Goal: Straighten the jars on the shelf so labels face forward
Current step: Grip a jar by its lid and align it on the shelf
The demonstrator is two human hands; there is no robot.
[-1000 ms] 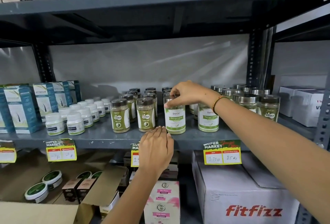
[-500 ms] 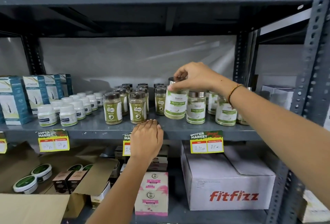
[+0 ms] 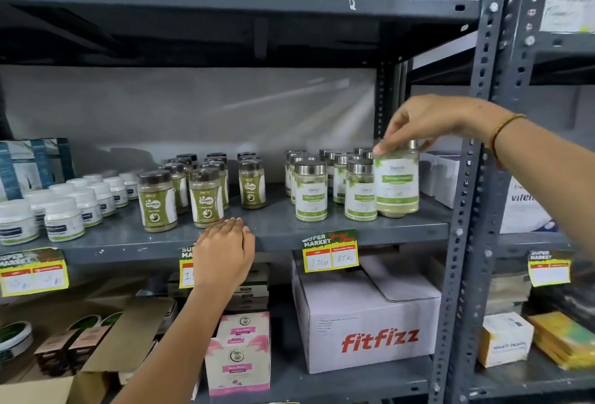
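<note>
My right hand (image 3: 431,123) grips the lid of a white-and-green labelled jar (image 3: 396,181) at the right end of the grey metal shelf (image 3: 277,226); its label faces me and its base is at the shelf surface. Beside it stand more silver-lidded jars (image 3: 311,191) with labels forward. Left of them are brown-lidded green powder jars (image 3: 157,200). My left hand (image 3: 225,252) rests palm down on the shelf's front edge, fingers together, holding nothing.
Small white tubs (image 3: 64,223) and blue boxes (image 3: 32,162) fill the shelf's left part. A perforated upright post (image 3: 473,178) stands just right of the held jar. Below are a fitfizz carton (image 3: 370,323), pink boxes (image 3: 238,352) and an open cardboard box (image 3: 96,365).
My right hand has carried the jar rightward, from the middle of the shelf to the right end of the silver-lidded row. The view has shifted right. My left hand stays on the shelf edge.
</note>
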